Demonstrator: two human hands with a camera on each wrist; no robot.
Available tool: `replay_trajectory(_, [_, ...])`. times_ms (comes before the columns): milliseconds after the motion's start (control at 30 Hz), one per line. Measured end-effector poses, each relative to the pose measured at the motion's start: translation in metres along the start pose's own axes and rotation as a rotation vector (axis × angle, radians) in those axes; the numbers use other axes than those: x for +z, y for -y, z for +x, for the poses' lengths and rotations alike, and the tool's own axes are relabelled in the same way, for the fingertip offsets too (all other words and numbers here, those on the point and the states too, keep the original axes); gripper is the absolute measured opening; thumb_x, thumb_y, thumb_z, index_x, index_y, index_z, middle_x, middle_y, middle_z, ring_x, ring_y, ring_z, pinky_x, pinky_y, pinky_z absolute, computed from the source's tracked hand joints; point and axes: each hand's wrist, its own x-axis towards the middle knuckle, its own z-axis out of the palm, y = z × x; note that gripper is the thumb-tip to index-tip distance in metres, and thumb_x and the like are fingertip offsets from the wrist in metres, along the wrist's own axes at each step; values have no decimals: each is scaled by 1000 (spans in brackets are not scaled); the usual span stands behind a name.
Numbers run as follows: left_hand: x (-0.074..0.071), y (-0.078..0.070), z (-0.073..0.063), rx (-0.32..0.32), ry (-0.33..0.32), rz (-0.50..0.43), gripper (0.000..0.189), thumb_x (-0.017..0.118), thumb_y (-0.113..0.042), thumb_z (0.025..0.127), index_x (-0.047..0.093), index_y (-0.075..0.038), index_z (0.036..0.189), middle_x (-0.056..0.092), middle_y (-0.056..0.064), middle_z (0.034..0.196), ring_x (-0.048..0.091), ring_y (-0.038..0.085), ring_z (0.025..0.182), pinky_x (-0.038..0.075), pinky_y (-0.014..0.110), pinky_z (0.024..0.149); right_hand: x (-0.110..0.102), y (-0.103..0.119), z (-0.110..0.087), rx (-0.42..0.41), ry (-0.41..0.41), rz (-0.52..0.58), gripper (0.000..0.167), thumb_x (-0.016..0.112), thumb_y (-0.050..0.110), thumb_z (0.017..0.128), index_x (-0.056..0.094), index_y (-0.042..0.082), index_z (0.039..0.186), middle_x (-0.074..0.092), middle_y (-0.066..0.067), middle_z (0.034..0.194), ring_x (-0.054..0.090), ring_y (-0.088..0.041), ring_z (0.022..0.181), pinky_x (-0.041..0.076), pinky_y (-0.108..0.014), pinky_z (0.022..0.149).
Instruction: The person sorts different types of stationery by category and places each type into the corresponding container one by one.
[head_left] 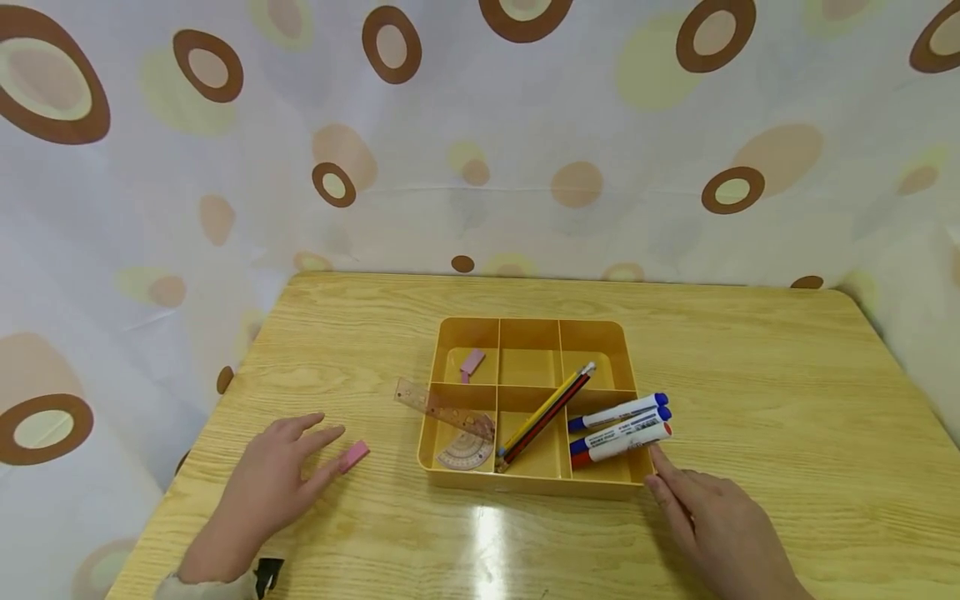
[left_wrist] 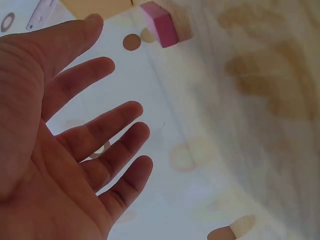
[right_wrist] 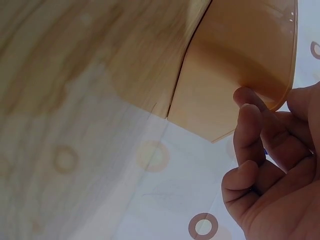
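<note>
My left hand (head_left: 273, 475) hovers over the table's left side, fingers spread, holding nothing. A pink eraser (head_left: 356, 456) lies just past its thumb; the left wrist view shows this eraser (left_wrist: 162, 25) apart from the fingertips. To the right is a yellow divided tray (head_left: 536, 483). My right hand (head_left: 723, 525) grips its front right corner between thumb and fingers, with fingertips against the outer wall (right_wrist: 215, 85) in the right wrist view. Three markers (head_left: 622, 425), two blue-capped and one red-capped, lean in the compartment beside that hand.
Several pencils (head_left: 543, 417) slant across the front middle compartment. A clear ruler (head_left: 423, 402) sticks out over the left rim, above a protractor (head_left: 467, 450). Pink eraser pieces (head_left: 472, 362) sit in the back left compartment. A patterned cloth (head_left: 525, 217) hangs behind the wooden table (head_left: 765, 375).
</note>
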Motion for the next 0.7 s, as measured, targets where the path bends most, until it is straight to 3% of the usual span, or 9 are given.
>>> replay_trajectory(267, [8,-4,-4,16,23,3,34,91,-31,79,82,-17,109,78,11,112,71,32,102,60,54,85,0,0,0,-13,-25,11,46,72,23,99,65,1,138,79,-14,106,75,-35,92,60,-58,82])
replay_trajectory(500, [10,-6,-4,-28,101,19,26,91,-29,79,84,-20,102,79,2,105,71,26,99,60,50,83,0,1,0,-4,-19,6,45,71,25,99,65,2,138,80,-13,106,75,-35,92,60,-58,82])
replay_trajectory(700, [15,-3,-5,19,61,37,22,92,-22,78,85,-23,99,79,-6,93,71,18,88,60,40,75,1,0,0,-16,-47,6,45,73,24,98,66,2,137,80,-13,104,75,-35,90,60,-57,81])
